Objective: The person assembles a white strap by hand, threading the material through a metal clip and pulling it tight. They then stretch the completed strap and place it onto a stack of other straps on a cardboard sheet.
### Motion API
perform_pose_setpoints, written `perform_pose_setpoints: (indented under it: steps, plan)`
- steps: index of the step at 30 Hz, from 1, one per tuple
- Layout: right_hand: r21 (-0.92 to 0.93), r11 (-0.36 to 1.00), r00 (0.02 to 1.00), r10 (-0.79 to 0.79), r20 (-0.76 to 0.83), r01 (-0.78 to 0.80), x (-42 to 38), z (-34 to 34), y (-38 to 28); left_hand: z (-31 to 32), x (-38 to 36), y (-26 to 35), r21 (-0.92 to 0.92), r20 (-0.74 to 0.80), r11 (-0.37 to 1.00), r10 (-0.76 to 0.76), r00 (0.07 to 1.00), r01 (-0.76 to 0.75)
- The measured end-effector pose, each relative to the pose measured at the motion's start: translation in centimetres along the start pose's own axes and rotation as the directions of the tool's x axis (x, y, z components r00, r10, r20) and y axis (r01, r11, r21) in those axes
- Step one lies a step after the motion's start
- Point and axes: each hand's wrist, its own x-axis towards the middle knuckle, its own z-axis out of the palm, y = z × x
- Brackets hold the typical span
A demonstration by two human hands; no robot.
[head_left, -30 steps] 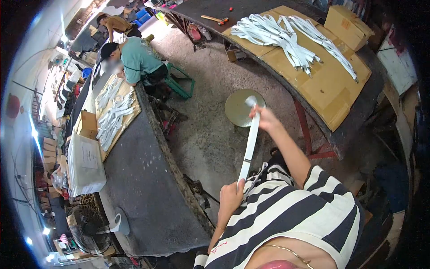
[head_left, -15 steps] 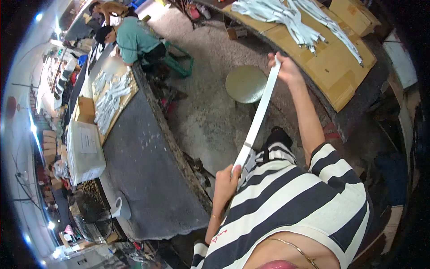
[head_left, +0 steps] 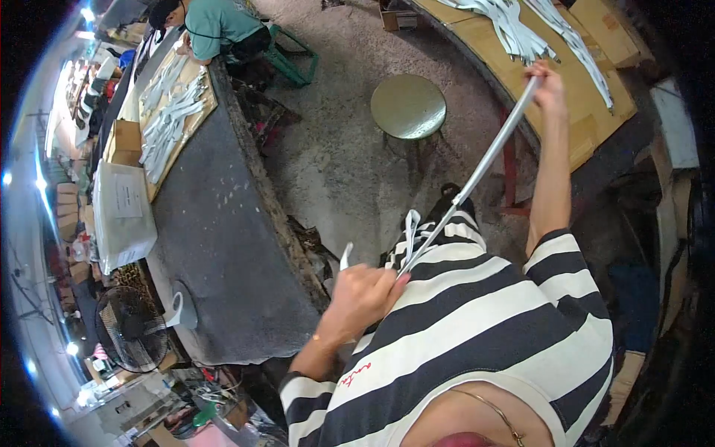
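Grey felt covers the curved worktable (head_left: 223, 246) at left, where a white box (head_left: 123, 216) and a cardboard sheet (head_left: 179, 97) strewn with pale straps lie. One white strap (head_left: 477, 175), flat and narrow, runs taut across the middle: left hand (head_left: 361, 298) fisted on its lower end, right hand (head_left: 547, 82) pinching its top above a round stool (head_left: 408, 106).
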Motion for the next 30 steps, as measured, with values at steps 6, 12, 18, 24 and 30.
perform_pose_setpoints:
  steps: [6, 12, 18, 24, 30]
  plan:
    - [-0.225, 0.946, 0.929, -0.285, -0.235, 0.233, 9.4, -9.1, -28.2, -9.3, 0.9, 2.7, -0.055, 0.256, 0.978, 0.211, 0.943, -0.203]
    - [-0.150, 0.845, 0.838, -0.531, -0.128, 0.513, 0.5, -13.6, -46.1, -13.0, 3.1, 6.4, -0.171, 0.308, 0.953, 0.293, 0.905, -0.250]
    - [-0.093, 0.833, 0.800, -0.551, -0.238, 0.546, -4.1, -16.3, -53.6, -14.1, 7.7, 10.0, -0.097, 0.361, 0.959, 0.285, 0.888, -0.268]
    - [-0.087, 0.804, 0.790, -0.594, -0.152, 0.588, 0.8, -20.4, -53.8, -11.4, 10.9, 9.4, -0.297, 0.408, 0.919, 0.368, 0.835, -0.260]
    - [0.113, 0.729, 0.737, -0.674, -0.051, 0.675, 10.5, -25.0, -47.2, -3.6, 17.8, 4.8, -0.207, 0.305, 0.932, 0.350, 0.885, -0.298]
